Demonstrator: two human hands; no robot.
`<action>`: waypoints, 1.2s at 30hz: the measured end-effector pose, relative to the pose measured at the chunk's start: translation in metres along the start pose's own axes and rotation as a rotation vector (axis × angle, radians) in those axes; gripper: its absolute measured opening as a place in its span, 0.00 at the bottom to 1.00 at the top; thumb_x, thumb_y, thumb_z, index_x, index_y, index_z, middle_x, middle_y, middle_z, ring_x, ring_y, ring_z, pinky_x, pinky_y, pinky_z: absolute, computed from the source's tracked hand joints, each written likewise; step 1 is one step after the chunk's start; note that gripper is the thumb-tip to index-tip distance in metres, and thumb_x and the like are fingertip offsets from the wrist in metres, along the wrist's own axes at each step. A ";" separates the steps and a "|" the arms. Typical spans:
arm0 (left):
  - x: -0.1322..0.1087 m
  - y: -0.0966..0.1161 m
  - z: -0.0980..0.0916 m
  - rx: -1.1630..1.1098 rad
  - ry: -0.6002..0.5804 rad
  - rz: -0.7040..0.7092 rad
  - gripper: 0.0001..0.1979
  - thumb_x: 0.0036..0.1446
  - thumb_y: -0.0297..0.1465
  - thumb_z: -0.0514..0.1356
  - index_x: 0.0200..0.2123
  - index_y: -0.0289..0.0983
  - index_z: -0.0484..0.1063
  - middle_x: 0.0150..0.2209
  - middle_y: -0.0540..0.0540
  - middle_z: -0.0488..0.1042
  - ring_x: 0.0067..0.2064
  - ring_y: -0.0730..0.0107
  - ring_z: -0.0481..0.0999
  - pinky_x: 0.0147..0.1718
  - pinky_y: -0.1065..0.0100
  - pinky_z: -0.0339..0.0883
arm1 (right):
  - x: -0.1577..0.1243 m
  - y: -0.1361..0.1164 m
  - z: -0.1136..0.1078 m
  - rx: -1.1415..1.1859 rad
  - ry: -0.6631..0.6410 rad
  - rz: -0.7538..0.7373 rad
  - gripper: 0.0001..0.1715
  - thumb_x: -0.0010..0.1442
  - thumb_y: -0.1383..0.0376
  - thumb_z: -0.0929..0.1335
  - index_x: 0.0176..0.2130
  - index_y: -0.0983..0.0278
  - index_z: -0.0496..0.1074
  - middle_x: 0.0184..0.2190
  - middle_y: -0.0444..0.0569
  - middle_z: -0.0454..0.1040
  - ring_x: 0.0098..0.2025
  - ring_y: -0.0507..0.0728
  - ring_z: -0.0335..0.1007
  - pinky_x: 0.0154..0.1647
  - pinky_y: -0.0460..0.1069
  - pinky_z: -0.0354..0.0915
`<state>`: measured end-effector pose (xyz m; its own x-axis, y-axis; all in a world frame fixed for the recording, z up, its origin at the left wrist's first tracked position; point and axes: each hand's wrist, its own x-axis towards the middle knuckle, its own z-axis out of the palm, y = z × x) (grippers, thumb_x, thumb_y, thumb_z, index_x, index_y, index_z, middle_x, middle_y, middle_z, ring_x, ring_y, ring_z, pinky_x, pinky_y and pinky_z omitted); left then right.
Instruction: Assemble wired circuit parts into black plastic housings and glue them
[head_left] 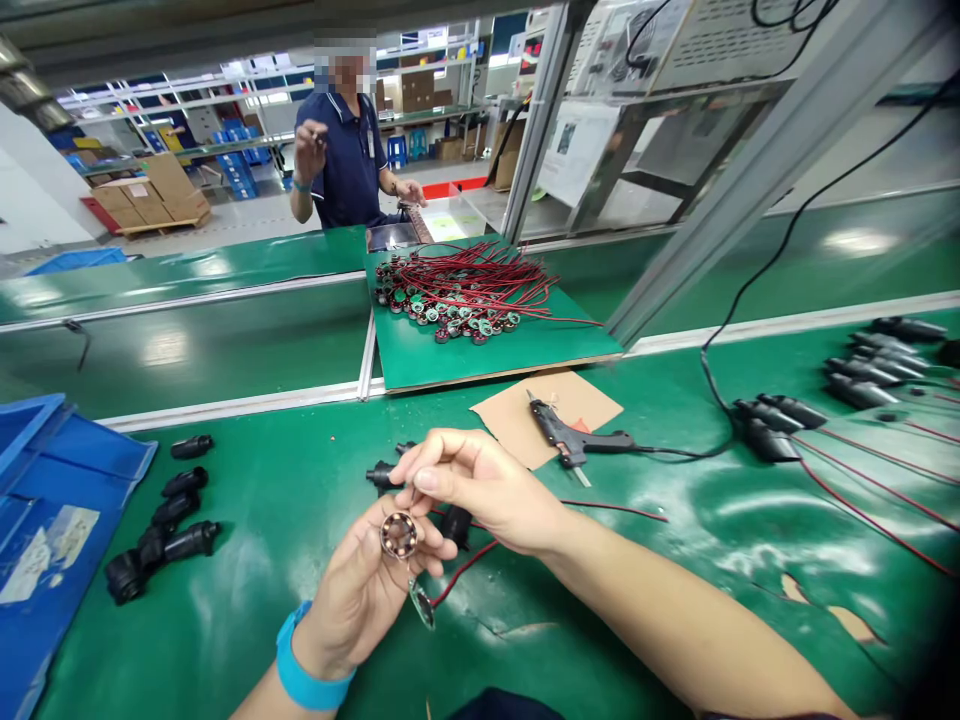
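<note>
My left hand (367,575), a blue band on its wrist, holds a small round stator (385,538) with copper windings facing up. From it hangs a round green circuit board (422,604) with a red wire (466,570) running off behind my hands. My right hand (487,490) is closed in a pinch at the stator's upper edge; whatever lies between its fingertips is too small to make out. Black cylindrical housings (379,475) lie on the green bench just behind my hands, partly hidden by them.
A glue gun (559,430) rests on cardboard (510,405). Behind, a green board (442,365) carries piled circuit boards with red wires (487,275). Black housings (176,510) and a blue bin (60,540) are left; wired housings (772,425) are right. A co-worker (341,160) stands opposite.
</note>
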<state>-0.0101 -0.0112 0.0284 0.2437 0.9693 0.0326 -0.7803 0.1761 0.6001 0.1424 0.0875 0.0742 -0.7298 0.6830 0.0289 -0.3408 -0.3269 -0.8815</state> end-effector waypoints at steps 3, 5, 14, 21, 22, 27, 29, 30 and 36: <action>-0.001 0.000 0.000 -0.011 -0.008 0.000 0.16 0.66 0.41 0.64 0.50 0.36 0.80 0.43 0.44 0.84 0.47 0.62 0.84 0.45 0.70 0.76 | 0.000 0.001 0.000 0.003 0.005 0.006 0.16 0.59 0.57 0.77 0.33 0.66 0.74 0.36 0.49 0.81 0.32 0.49 0.79 0.35 0.45 0.75; -0.001 0.000 0.000 -0.015 -0.014 -0.004 0.16 0.66 0.40 0.63 0.50 0.37 0.80 0.43 0.44 0.84 0.48 0.63 0.84 0.45 0.70 0.76 | 0.000 0.000 0.001 0.010 0.008 0.008 0.17 0.59 0.57 0.77 0.33 0.66 0.74 0.36 0.49 0.81 0.33 0.50 0.79 0.36 0.45 0.75; -0.002 -0.001 -0.003 -0.005 0.003 -0.006 0.19 0.66 0.41 0.64 0.53 0.35 0.78 0.43 0.43 0.83 0.47 0.61 0.83 0.44 0.69 0.76 | -0.001 -0.004 0.001 -0.055 -0.047 -0.012 0.18 0.59 0.54 0.77 0.34 0.65 0.74 0.33 0.47 0.79 0.31 0.50 0.76 0.34 0.46 0.73; -0.001 0.001 -0.002 0.010 0.031 -0.003 0.17 0.66 0.43 0.63 0.47 0.36 0.80 0.42 0.44 0.83 0.46 0.61 0.84 0.43 0.69 0.77 | -0.001 -0.001 -0.001 -0.068 -0.041 0.007 0.12 0.58 0.59 0.78 0.34 0.66 0.79 0.42 0.48 0.79 0.37 0.49 0.76 0.43 0.47 0.72; -0.001 0.001 -0.002 0.017 0.035 0.003 0.17 0.66 0.43 0.63 0.46 0.36 0.81 0.42 0.44 0.83 0.46 0.61 0.84 0.43 0.69 0.77 | -0.001 -0.002 -0.001 -0.086 -0.042 -0.002 0.12 0.58 0.59 0.78 0.35 0.66 0.80 0.42 0.48 0.79 0.37 0.49 0.76 0.44 0.47 0.72; -0.002 0.003 -0.002 0.061 0.060 0.022 0.19 0.66 0.45 0.62 0.43 0.35 0.81 0.41 0.43 0.82 0.42 0.62 0.83 0.41 0.69 0.75 | -0.004 -0.006 -0.001 -0.276 -0.019 -0.098 0.08 0.60 0.61 0.76 0.38 0.63 0.82 0.46 0.50 0.76 0.43 0.52 0.77 0.44 0.47 0.74; -0.003 0.003 -0.002 0.067 0.059 0.023 0.19 0.66 0.46 0.62 0.43 0.35 0.81 0.41 0.43 0.81 0.43 0.62 0.82 0.42 0.68 0.75 | -0.006 -0.005 0.000 -0.381 0.002 -0.179 0.07 0.61 0.62 0.75 0.39 0.63 0.82 0.45 0.51 0.77 0.43 0.53 0.77 0.43 0.47 0.75; -0.003 0.003 -0.002 0.067 0.057 0.026 0.19 0.66 0.45 0.62 0.43 0.35 0.81 0.41 0.43 0.81 0.43 0.63 0.82 0.42 0.69 0.75 | -0.007 -0.005 0.001 -0.435 0.015 -0.230 0.06 0.62 0.63 0.75 0.40 0.63 0.82 0.44 0.51 0.78 0.43 0.53 0.78 0.42 0.47 0.75; -0.002 0.002 0.000 0.086 0.067 0.012 0.19 0.63 0.45 0.65 0.45 0.35 0.80 0.39 0.42 0.81 0.44 0.61 0.81 0.42 0.68 0.75 | -0.009 0.003 0.008 -0.642 0.091 -0.501 0.04 0.63 0.66 0.73 0.40 0.63 0.81 0.39 0.51 0.81 0.40 0.54 0.79 0.41 0.48 0.77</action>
<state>-0.0121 -0.0128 0.0291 0.1935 0.9810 -0.0111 -0.7298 0.1515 0.6666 0.1430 0.0753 0.0751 -0.5203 0.7083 0.4771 -0.1875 0.4503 -0.8730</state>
